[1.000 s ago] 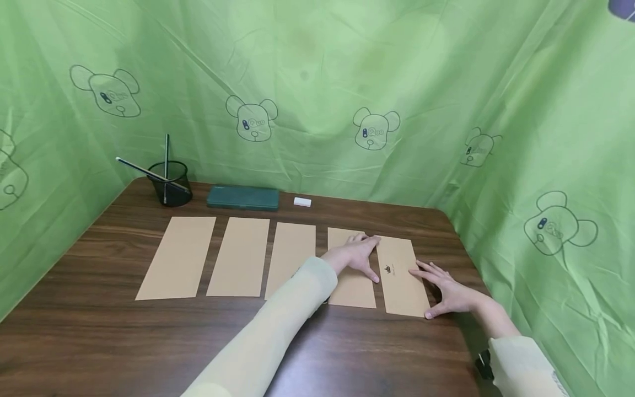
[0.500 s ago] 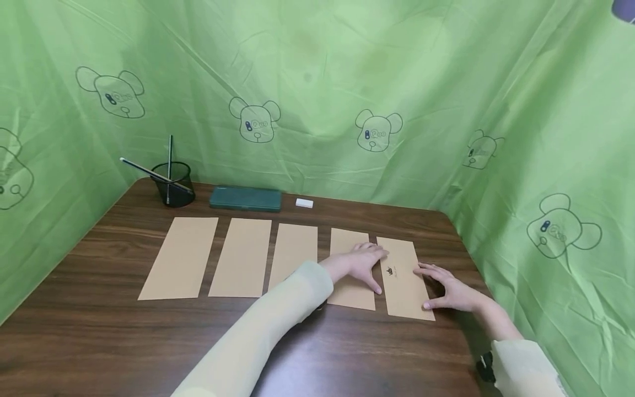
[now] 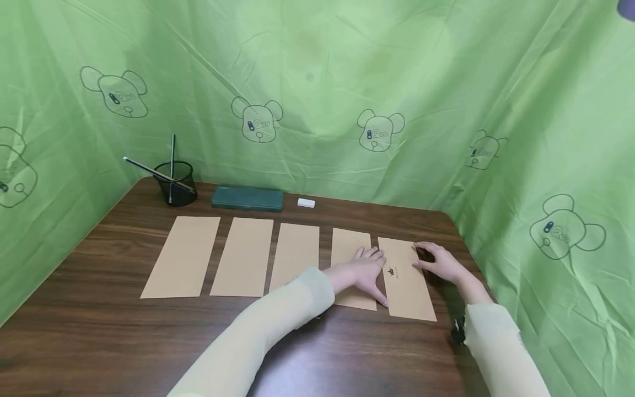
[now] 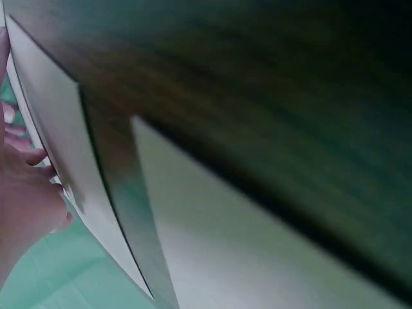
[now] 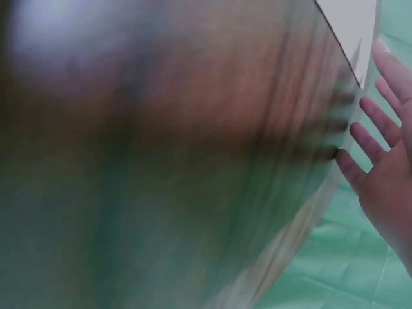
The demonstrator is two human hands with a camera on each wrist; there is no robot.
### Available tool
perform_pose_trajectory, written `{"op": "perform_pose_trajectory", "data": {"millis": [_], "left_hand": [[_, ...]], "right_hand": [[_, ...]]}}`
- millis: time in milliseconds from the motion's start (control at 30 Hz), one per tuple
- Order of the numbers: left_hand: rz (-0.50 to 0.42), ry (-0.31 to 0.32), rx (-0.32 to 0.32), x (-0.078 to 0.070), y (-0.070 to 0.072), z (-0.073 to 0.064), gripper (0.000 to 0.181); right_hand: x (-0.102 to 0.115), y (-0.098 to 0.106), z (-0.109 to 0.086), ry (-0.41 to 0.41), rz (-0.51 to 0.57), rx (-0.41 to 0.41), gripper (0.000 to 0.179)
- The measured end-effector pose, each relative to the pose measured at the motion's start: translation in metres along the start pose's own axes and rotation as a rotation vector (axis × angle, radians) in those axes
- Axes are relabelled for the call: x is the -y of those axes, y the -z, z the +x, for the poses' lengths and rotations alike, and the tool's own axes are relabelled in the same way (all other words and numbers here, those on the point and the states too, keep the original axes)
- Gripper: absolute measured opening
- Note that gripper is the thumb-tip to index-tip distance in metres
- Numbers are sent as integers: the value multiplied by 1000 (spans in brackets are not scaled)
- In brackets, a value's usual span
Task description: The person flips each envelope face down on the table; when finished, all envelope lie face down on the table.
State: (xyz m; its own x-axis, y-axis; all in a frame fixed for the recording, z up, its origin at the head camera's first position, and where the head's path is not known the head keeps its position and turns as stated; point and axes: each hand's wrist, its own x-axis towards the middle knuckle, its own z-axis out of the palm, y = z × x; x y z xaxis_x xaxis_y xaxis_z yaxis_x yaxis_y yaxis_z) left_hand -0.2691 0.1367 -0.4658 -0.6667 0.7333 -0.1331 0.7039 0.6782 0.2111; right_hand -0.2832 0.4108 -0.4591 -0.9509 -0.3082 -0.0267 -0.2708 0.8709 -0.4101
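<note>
Several tan kraft-paper rectangles lie flat in a row on the table; whether they are envelopes or plain cards I cannot tell. The rightmost kraft-paper rectangle (image 3: 408, 292) bears a small dark crown print. My left hand (image 3: 364, 271) lies spread over the neighbouring kraft-paper rectangle (image 3: 349, 237), its fingertips and thumb at the left edge of the crown-printed one. At that piece's upper right edge my right hand (image 3: 441, 263) touches with fingers and thumb apart. In the right wrist view, the fingers of the right hand (image 5: 386, 161) are extended.
More kraft-paper rectangles lie to the left, such as the leftmost one (image 3: 181, 256). Behind the row stand a black mesh pen cup (image 3: 178, 190) with pencils, a dark green case (image 3: 247, 198) and a white eraser (image 3: 306, 203). A green curtain (image 3: 317, 82) surrounds the brown table (image 3: 89, 331).
My right hand has slid away from me along the right edge of the crown-printed piece. My left hand has come slightly nearer to me. That piece has shifted little, if at all.
</note>
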Motion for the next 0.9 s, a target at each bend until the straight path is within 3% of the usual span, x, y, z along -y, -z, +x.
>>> {"op": "perform_pose_trajectory", "data": {"millis": [300, 533, 700, 900], "left_hand": [[-19, -31, 5, -3, 0, -3, 121], [15, -191, -13, -6, 0, -19, 93], [-18, -270, 14, 9, 7, -24, 88], [-42, -333, 60, 29, 12, -19, 90]], "right_hand": [[-5, 2, 17, -6, -6, 97, 77], [-6, 1, 20, 10, -32, 89, 76], [-4, 1, 23, 16, -46, 88, 76], [-1, 2, 25, 9, -45, 97, 76]]}}
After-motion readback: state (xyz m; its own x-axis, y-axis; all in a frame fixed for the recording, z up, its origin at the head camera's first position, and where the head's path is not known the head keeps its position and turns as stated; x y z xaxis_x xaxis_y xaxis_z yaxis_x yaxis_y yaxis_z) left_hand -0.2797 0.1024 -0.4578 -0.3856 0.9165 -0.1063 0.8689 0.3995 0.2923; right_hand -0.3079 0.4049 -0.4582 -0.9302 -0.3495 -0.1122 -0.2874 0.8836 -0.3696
